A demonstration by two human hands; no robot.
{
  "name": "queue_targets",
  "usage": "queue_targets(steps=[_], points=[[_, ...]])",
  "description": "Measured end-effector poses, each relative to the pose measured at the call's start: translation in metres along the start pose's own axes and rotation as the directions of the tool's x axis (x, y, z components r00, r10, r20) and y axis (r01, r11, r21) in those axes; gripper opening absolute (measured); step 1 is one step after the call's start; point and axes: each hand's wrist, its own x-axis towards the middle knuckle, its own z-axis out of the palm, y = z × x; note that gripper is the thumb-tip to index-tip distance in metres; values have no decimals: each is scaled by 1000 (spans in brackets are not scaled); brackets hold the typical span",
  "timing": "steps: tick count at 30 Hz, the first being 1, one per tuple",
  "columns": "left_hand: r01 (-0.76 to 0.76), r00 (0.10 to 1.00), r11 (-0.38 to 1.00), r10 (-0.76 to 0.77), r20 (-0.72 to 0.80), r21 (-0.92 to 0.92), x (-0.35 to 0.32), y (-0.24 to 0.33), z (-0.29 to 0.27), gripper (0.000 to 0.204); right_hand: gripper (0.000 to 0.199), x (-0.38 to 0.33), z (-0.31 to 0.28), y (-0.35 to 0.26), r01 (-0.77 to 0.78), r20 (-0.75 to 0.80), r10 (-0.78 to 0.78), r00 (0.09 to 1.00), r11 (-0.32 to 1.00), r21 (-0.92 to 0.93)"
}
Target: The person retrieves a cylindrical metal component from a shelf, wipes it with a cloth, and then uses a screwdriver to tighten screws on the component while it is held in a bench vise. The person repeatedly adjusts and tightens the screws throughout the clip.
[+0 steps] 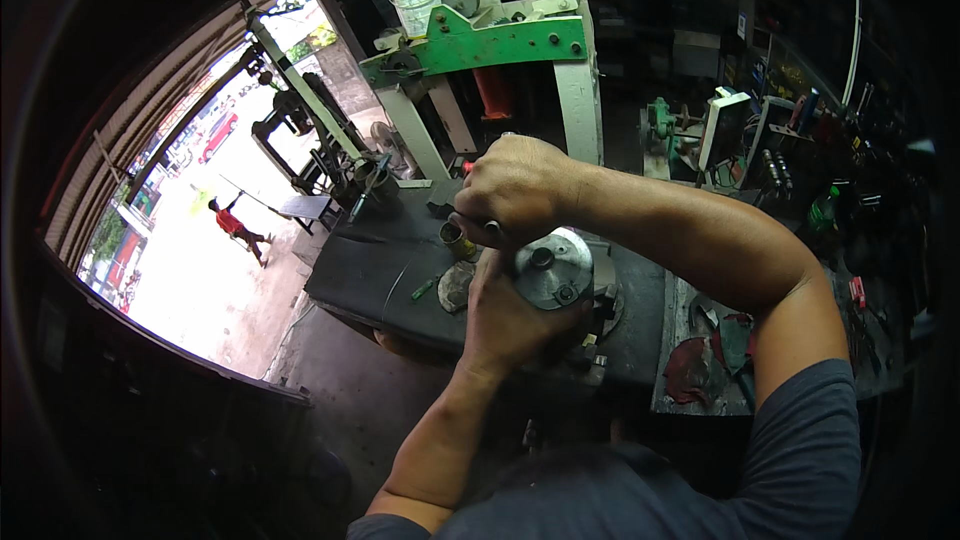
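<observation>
A round silver-grey metal part (553,268) with a dark central boss sits above the workbench (370,265). My left hand (505,315) is wrapped around its near left side, thumb toward the top. Just above and beyond that, my right hand (515,185) makes a fist around something mostly hidden. A small red bit (467,168) shows at the fist's left edge, and a metal end (492,228) peeks out beneath it. Grey metal, perhaps a vise (606,290), stands right of the round part; how they touch is hidden.
Left of my hands are a small tin (457,239), a pale disc (457,286) and a green-handled tool (424,289). A green-and-white press frame (500,52) stands behind. Rags (690,372) lie on the right-hand table. Outside walks a person in red (231,221).
</observation>
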Motion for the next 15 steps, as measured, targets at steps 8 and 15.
queue_targets(steps=[8,15], points=[[106,994,989,-109,23,107,-4,1,-3,106,20,0,-3,-7,-97,61,99,993,995,-25],[22,999,995,-25,28,100,-7,-16,-3,121,26,-1,-13,11,180,97,-177,979,984,-17]])
